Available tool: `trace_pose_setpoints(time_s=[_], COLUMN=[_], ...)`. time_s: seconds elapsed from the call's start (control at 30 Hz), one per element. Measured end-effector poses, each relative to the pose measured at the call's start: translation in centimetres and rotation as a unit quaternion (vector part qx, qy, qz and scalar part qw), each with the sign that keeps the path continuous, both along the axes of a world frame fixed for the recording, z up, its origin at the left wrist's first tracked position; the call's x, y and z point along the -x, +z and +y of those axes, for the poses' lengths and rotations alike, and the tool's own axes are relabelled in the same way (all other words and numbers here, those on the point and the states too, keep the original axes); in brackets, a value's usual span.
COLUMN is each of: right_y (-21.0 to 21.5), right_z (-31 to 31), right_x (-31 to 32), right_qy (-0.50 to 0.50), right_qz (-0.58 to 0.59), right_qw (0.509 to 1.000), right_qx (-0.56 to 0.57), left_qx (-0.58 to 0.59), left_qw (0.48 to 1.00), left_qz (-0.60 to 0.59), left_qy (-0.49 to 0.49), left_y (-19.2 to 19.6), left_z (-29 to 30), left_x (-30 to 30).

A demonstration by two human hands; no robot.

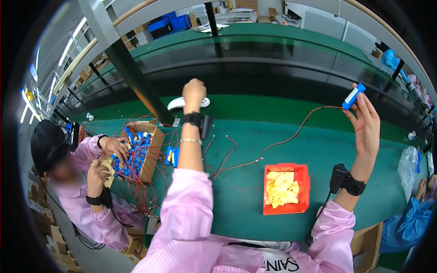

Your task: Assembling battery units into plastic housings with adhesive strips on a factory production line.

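My right hand [366, 123] is raised at the right and pinches a small blue cell with a white strip [353, 96] between its fingertips. A red wire [291, 137] trails from that cell down across the green table [255, 191]. My left hand [194, 93] is held up as a fist over the table's far side; what it holds, if anything, is hidden. Both wrists carry black strapped devices. An orange tray [304, 179] of yellow slips sits between my forearms.
At the left a cardboard box [154, 150] holds several blue cells with tangled red wires. A co-worker in a pink coat has a hand [116, 148] in that box. A white object [175, 104] lies beyond my left hand. A clear plastic bag [407, 166] sits at the right.
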State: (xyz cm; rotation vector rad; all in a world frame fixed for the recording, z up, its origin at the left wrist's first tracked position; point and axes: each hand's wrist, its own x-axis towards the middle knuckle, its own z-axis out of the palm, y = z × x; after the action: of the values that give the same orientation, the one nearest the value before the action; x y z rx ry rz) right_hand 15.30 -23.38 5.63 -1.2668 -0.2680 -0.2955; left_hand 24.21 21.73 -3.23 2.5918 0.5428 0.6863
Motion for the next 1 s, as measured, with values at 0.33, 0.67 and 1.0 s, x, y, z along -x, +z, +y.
trace_pose_setpoints(time_s=[0.33,0.67,1.0], right_y=[-0.9,-0.4,0.0], right_z=[-0.8,2.0,8.6], right_x=[-0.5,0.2,3.9], right_qy=[0.015,0.126,0.14], right_qz=[-0.007,0.002,-0.014], right_qw=[0.999,0.986,0.988], right_qx=[-0.039,-0.107,-0.059], left_qx=[-0.042,-0.005,0.396], left_qw=[0.926,0.974,0.751], left_qz=[0.355,-0.105,-0.336], left_qy=[-0.119,-0.199,-0.407], left_y=[-3.6,2.4,9.2], left_z=[8.1,-1.8,-19.7], left_x=[-4.5,-1.4,7.8])
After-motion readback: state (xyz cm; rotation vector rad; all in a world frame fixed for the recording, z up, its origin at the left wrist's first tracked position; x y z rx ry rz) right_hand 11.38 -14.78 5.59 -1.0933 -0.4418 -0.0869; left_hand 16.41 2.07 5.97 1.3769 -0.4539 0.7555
